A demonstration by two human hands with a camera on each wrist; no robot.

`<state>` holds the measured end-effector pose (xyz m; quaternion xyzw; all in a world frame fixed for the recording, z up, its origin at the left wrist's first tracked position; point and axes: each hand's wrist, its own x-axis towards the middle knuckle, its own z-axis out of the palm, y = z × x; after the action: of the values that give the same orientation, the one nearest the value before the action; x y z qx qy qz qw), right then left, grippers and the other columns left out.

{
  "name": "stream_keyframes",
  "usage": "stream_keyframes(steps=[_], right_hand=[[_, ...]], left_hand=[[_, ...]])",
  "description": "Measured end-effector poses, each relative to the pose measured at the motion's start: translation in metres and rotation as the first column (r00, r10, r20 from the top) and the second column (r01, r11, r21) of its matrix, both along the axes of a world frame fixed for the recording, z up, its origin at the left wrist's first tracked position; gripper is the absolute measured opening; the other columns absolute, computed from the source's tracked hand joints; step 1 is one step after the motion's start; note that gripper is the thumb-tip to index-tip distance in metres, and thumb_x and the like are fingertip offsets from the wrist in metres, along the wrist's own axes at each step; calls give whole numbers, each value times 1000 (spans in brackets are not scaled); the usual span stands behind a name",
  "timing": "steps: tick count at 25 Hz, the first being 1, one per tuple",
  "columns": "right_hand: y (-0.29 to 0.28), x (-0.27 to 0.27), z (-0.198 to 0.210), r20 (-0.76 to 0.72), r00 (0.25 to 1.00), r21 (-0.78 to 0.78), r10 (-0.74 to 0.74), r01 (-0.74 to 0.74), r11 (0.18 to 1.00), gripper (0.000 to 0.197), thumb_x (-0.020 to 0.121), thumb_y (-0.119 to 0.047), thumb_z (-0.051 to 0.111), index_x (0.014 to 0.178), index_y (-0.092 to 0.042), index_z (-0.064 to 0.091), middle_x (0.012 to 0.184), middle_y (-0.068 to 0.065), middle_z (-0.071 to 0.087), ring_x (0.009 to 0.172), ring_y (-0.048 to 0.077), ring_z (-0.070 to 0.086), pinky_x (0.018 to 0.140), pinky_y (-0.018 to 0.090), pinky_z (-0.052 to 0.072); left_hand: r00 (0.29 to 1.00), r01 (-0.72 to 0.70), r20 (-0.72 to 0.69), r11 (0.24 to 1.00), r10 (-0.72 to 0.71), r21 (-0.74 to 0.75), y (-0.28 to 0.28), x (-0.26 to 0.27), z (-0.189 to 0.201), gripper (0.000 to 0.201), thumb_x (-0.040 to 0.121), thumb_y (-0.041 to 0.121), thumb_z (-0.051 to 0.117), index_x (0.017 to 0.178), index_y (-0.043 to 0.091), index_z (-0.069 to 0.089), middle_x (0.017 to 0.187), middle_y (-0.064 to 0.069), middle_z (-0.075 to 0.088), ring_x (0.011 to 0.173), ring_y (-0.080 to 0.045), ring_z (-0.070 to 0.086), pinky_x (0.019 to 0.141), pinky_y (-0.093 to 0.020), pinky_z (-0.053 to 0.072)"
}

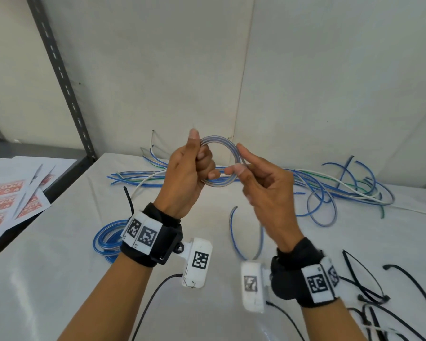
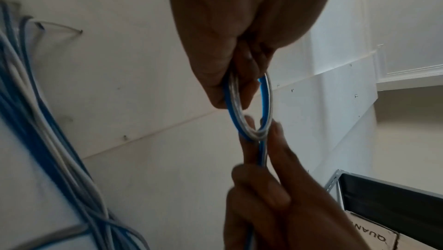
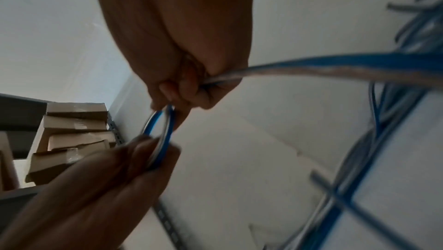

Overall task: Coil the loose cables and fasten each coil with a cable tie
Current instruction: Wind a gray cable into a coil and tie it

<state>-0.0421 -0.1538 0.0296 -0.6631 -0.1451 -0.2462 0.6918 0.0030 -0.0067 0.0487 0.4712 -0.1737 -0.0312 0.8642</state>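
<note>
Above the white cloth-covered table [image 1: 59, 279], in the head view, the left hand [image 1: 186, 178] grips a small round coil of blue-and-clear flat cable [image 1: 220, 161], fingers curled round its left side and thumb up along the rim. The right hand [image 1: 261, 190] pinches the same cable at the coil's right side between thumb and forefinger. The tail end of the cable [image 1: 234, 232] hangs below the right hand. A finished blue coil [image 1: 106, 239] lies by the left wrist with a black tie sticking up from it. Loose blue, white and green cables [image 1: 330, 188] sprawl along the back edge of the table, and black cable ties [image 1: 369, 291] lie at the right. Printed orange-and-white sheets [image 1: 12, 200] sit on a dark shelf at the left, beside a slotted grey metal upright [image 1: 64, 77], against plain white wall panels.

In the left wrist view, the coil [image 2: 249, 106] shows edge-on, clamped in the left hand above, with the right fingers [image 2: 275, 150] closed on its lower arc.

In the right wrist view, the free run of cable [image 3: 335, 66] leaves the right hand's pinch toward the pile, and brown cardboard boxes [image 3: 76, 133] stand on the shelf.

The winding step seems close to done. Next, I judge, the tail needs laying onto the coil, then 1 tie fetched while the left hand keeps the turns together
</note>
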Motion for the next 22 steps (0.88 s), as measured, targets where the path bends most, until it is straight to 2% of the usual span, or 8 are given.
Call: stream_keyframes(steps=[2, 3, 6, 8, 10, 14, 19, 22], right_hand=[[8, 2, -5, -14, 1000, 75, -12, 13, 997, 33, 98, -9, 63, 125, -27, 67, 82, 0, 75, 55, 25, 24, 47, 23, 29], [6, 3, -4, -11, 1000, 77, -14, 15, 997, 32, 98, -9, 62, 125, -26, 67, 81, 0, 73, 55, 25, 25, 47, 23, 29], [-19, 4, 2, 13, 1000, -147, 2, 0, 989, 31, 98, -4, 61, 125, -19, 69, 81, -3, 72, 55, 5, 50, 59, 14, 41], [-35, 1, 6, -12, 999, -367, 50, -51, 929, 29, 98, -3, 63, 123, -15, 71, 83, 0, 74, 74, 4, 66, 75, 16, 49], [-40, -2, 9, -52, 996, -434, 79, -93, 896, 28, 97, -5, 64, 122, -16, 72, 86, 1, 77, 79, 5, 68, 78, 19, 51], [-36, -1, 9, -8, 999, -159, -42, 40, 987, 22, 96, -8, 66, 114, -16, 75, 83, 10, 76, 52, 9, 42, 52, 20, 38], [6, -2, 1, -19, 999, 106, -34, 36, 994, 26, 89, -18, 71, 115, -15, 73, 96, 16, 77, 50, 19, 44, 50, 23, 42], [8, -4, 2, -2, 994, 87, -110, 110, 990, 24, 88, -19, 74, 112, -20, 74, 95, 8, 79, 51, 21, 47, 50, 25, 43]], left_hand=[[1000, 14, -10, 999, -14, -39, -2, 0, -3, 47, 110, 39, 30, 69, 18, 35, 66, 0, 9, 49, -11, 15, 52, -23, 37], [999, 37, -25, 999, -37, -13, -1, 2, -4, 47, 110, 38, 31, 69, 16, 40, 63, 0, 11, 48, -11, 18, 54, -24, 40], [988, 153, -67, 959, -141, 237, 10, 6, -4, 45, 109, 31, 34, 76, 8, 54, 52, 1, 29, 44, -14, 31, 63, -31, 46], [977, 191, -2, 863, -215, 467, 14, 5, -7, 43, 108, 35, 39, 78, 8, 55, 54, 3, 31, 46, -15, 30, 65, -30, 47], [957, 153, 119, 811, -263, 565, 14, 1, -10, 40, 106, 38, 43, 79, 10, 53, 60, 6, 27, 52, -12, 26, 63, -28, 46], [976, 53, 186, 950, -115, 308, 6, -1, -9, 34, 105, 35, 41, 80, 12, 44, 60, 11, 26, 49, -7, 22, 52, -23, 34], [975, -119, 205, 984, 90, 133, -4, 0, -10, 34, 110, 28, 34, 80, 12, 41, 62, 9, 29, 45, -6, 21, 46, -21, 27], [960, -138, 263, 980, 96, 144, -3, -1, -7, 35, 111, 25, 31, 81, 10, 41, 59, 14, 37, 46, -6, 22, 47, -24, 28]])
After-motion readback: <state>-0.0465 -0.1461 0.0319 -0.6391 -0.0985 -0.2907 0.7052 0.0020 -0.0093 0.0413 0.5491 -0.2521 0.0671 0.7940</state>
